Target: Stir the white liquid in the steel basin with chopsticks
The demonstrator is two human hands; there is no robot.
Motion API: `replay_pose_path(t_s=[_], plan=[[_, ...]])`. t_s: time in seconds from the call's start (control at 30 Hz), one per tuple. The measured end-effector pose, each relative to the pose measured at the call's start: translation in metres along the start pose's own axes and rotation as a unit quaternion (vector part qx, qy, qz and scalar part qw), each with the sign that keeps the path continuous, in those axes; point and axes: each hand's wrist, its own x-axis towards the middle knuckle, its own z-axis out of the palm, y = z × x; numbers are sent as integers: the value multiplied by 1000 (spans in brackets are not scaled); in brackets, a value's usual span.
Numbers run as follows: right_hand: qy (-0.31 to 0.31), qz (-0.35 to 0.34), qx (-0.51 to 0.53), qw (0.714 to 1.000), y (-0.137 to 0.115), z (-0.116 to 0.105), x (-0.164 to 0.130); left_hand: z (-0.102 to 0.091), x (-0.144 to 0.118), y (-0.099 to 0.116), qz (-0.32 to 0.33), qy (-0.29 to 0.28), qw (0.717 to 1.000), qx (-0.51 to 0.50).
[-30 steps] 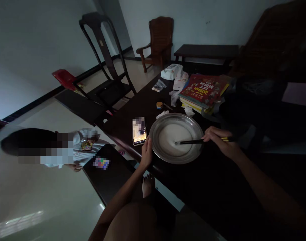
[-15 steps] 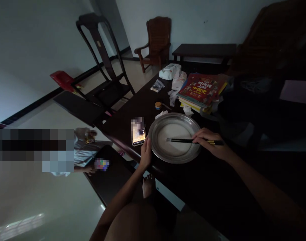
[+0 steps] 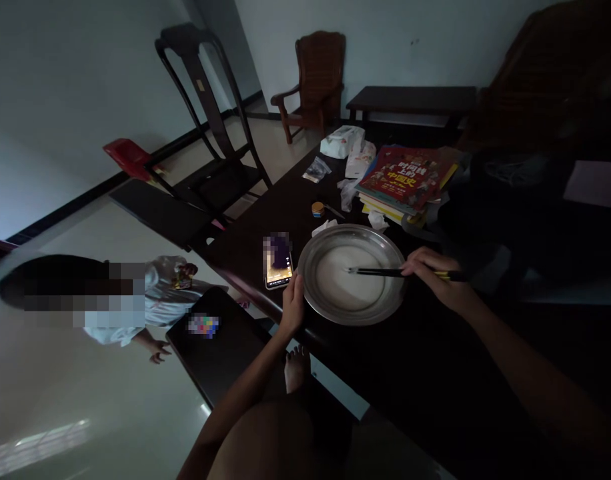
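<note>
A round, shallow metal basin point(image 3: 310, 303) rests on the dark table, holding a whitish liquid point(image 3: 343, 287). My left hand point(image 3: 292, 303) grips its near-left rim, thumb at the edge and the other fingers hidden underneath or behind. In my right hand point(image 3: 433, 272), closed at the basin's right side, is a pair of black chopsticks point(image 3: 378, 272) with gold bands near the back end. Their tips dip into the liquid near the middle of the basin. Left of the basin lies a phone point(image 3: 278, 270) with its screen lit, close to my left fingers.
Behind the basin are a crumpled tissue point(image 3: 377, 220), a small round jar point(image 3: 318, 210), plastic packets point(image 3: 316, 169) and a stack of books point(image 3: 408, 177). A dark bench point(image 3: 213, 360) stands at left, with another person point(image 3: 115, 307) beside it. A tall dark chair point(image 3: 205, 113) stands beyond.
The chopsticks and my right hand have shifted to the right across the basin. My left hand stays on the rim. The other person's hand has moved off the bench.
</note>
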Motion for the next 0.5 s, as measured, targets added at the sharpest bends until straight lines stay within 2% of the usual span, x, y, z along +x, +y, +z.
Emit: replay_pose_path(t_s=[0.17,0.33,0.5], plan=[[-71,-29,20,997,-2,2,-1,0,0,2,0,-5,1000,6],[2,-6,7,1000,1,0,0,-1,0,-1,0,-5,1000,14],[-61,-11,11,998,-2,2,-1,-1,0,-3,-4,5,1000,7]])
